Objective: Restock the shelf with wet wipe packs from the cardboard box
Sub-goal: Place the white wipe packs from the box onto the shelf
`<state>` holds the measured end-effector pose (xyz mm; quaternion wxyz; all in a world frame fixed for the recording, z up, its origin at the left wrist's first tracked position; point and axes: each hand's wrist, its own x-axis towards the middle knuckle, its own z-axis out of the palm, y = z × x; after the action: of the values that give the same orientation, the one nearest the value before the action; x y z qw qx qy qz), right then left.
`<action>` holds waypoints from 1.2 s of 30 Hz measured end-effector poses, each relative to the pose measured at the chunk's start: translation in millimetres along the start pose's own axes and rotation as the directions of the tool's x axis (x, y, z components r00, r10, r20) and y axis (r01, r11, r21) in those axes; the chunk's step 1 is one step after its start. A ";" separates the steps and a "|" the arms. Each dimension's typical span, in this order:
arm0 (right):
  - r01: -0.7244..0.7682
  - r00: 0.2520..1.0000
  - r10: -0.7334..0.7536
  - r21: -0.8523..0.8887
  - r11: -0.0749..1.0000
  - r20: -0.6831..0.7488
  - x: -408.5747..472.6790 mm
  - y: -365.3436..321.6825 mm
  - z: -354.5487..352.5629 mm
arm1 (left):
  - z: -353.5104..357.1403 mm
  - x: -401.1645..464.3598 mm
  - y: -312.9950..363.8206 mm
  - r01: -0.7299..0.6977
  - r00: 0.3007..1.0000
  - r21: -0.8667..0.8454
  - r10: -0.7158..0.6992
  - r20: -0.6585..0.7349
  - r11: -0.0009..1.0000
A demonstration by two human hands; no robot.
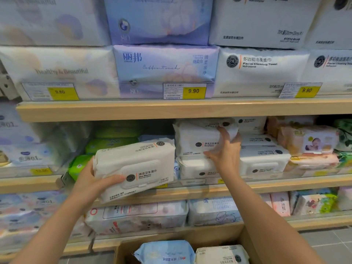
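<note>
Left hand (95, 180) grips a white wipe pack (135, 168) at its left end, long axis running left-right and tilted up to the right, just left of and in front of the white stack (198, 141) on the middle shelf (285, 184). Right hand (224, 149), fingers curled round the stack's upper pack, is nearer the slot. Green packs (112, 143) crowd behind at centre left; cardboard box (219, 239) at bottom centre holds more packs.

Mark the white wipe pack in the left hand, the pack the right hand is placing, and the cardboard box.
White wipe pack (137, 168), head view, its lidded front face.
Pack being placed (196, 138), head view, its white front.
Cardboard box (245, 242), head view, its right wall.
</note>
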<state>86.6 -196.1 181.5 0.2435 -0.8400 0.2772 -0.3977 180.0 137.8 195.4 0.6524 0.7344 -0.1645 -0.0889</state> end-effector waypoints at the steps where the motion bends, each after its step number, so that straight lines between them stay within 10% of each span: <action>1: 0.019 1.000 -0.019 0.011 1.000 0.004 3.7 3.1 1.9 | -1.1 1.3 -1.3 0.001 1.000 0.004 -0.001 0.001 1.000; 17: 0.025 0.998 -0.027 0.030 0.999 0.050 7.1 9.5 2.4 | 13.6 -11.0 1.4 0.016 1.000 -0.055 -0.015 0.020 0.998; 23: -0.121 0.833 -0.139 0.421 0.899 0.536 -60.2 -19.1 -53.8 | 74.2 -24.5 16.3 0.007 0.994 -0.081 0.001 0.105 0.997; 36: -0.148 0.938 -0.018 0.447 0.882 0.345 7.2 13.0 -79.4 | 180.6 27.4 36.4 -0.278 0.956 -0.007 0.277 0.099 0.961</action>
<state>23.1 -225.3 222.1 0.4955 -0.8026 0.1556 -0.2932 138.5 -43.2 209.6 0.6467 0.7011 -0.2985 -0.0321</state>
